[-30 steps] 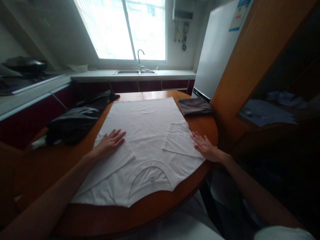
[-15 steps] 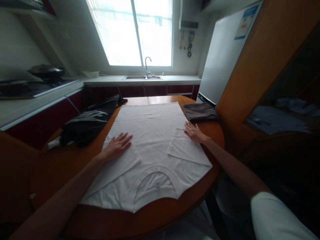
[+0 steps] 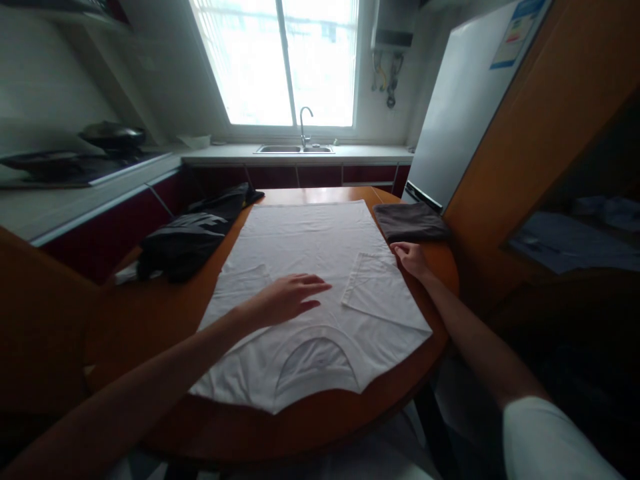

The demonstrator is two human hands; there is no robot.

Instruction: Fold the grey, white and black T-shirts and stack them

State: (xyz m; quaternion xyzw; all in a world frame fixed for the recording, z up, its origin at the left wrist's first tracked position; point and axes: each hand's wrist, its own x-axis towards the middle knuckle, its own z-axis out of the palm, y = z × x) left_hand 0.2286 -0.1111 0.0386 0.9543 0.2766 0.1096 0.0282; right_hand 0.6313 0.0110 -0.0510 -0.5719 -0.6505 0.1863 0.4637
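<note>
A white T-shirt lies spread on the wooden table, its neckline towards me and its sleeves folded inward. Over the middle of the shirt is my left hand, open, with fingers stretched to the right. It hides part of the left sleeve. At the shirt's right edge, beyond the folded right sleeve, my right hand is closed, its fingertips pinched on the fabric's border.
Dark folded cloth lies at the table's far right. A black garment with grey lettering is heaped at the left. Behind are a sink, a fridge and a stove with a wok.
My left hand has moved off the left sleeve, rightward to the shirt's middle. My right hand has gone from lying flat on the right sleeve to pinching at the shirt's right edge.
</note>
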